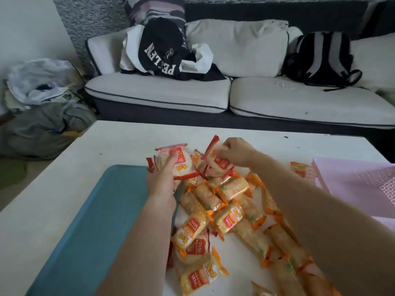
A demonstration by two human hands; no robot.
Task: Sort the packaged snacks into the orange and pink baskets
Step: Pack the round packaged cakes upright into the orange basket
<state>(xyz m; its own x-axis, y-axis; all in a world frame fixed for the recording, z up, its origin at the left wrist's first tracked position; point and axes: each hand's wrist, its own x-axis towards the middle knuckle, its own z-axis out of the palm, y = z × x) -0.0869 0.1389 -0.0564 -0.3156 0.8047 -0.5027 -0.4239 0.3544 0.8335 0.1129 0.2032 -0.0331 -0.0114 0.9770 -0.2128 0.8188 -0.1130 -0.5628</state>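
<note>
Clamped in left grip (164,178): red-edged round pack (183,165), held by its near-left edge, lifted clear of the heap, print side up, tilted a bit.

Clamped in right grip (237,151): second red-edged pack (217,163), pinched at its far top edge, hanging tilted with the red seal sticking up to the left. Cannot tell whether its lower end touches the packs under it.

Both held packs side by side over the far end of the pile, near each other, not touching as far as can be seen.

Rest of the snacks: loose pile of packs (226,210) on the white worktop (64,199), running from mid-worktop down to the near-right corner, partly under the right forearm. Mostly orange-edged oblong packs, overlapping at all angles; a few red-edged round ones at the far end and one half-buried at near-left.

Left of the pile: teal tray (96,221), long side toward the pile, left forearm crossing over its right edge.

Right edge of view: pink basket (352,178), perforated wall, only partly in frame, standing on the worktop. Contents not visible from here.

Just beside the basket's left wall: single orange-edged pack (299,168), apart from the main pile.

Beyond the worktop: sofa (160,97) with pale cushions. On its left seat, black-and-white jacket (162,52) with lettering; on its right seat, black-and-grey backpack (324,58). On the floor left of the sofa, heap of clothes (42,103).
</note>
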